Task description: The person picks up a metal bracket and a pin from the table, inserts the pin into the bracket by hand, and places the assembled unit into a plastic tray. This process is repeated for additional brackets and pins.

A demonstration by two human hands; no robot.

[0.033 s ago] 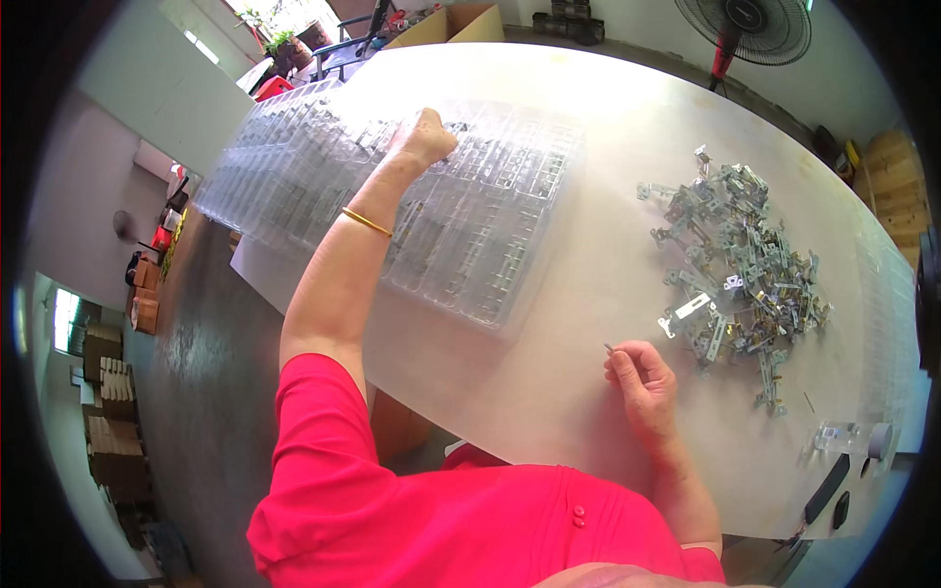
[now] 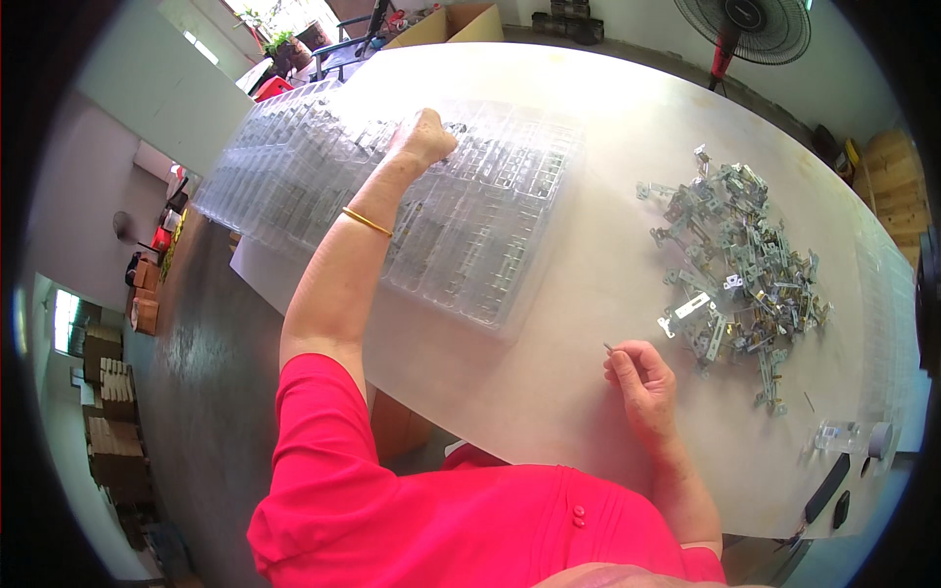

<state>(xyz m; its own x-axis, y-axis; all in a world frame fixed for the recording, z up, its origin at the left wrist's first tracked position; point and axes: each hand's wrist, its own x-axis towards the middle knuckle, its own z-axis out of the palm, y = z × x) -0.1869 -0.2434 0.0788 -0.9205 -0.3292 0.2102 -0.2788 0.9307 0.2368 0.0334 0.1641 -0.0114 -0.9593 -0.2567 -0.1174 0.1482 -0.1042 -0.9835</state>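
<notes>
My left hand (image 2: pixel 424 137) reaches far out over a clear plastic compartment tray (image 2: pixel 510 323), its fingers closed and turned away. What those fingers hold, if anything, is hidden behind the hand. Rows of small metal parts (image 2: pixel 490 220) fill the tray's compartments. Lower down, over the table to the right, my right hand (image 2: pixel 644 384) pinches a small, thin, dark metal piece (image 2: pixel 609 347) between thumb and fingers. To the right of that hand lies a heap of loose metal brackets (image 2: pixel 745 260), and one pale flat bracket (image 2: pixel 691 306) shows at its near edge.
More clear trays (image 2: pixel 265 167) are stacked at the left of the white table (image 2: pixel 578 88). A clear bottle (image 2: pixel 845 436) lies near the right edge, beside a black-handled tool (image 2: pixel 828 487). A fan (image 2: pixel 745 29) stands beyond the far right side. A cardboard box (image 2: pixel 461 24) sits behind the table.
</notes>
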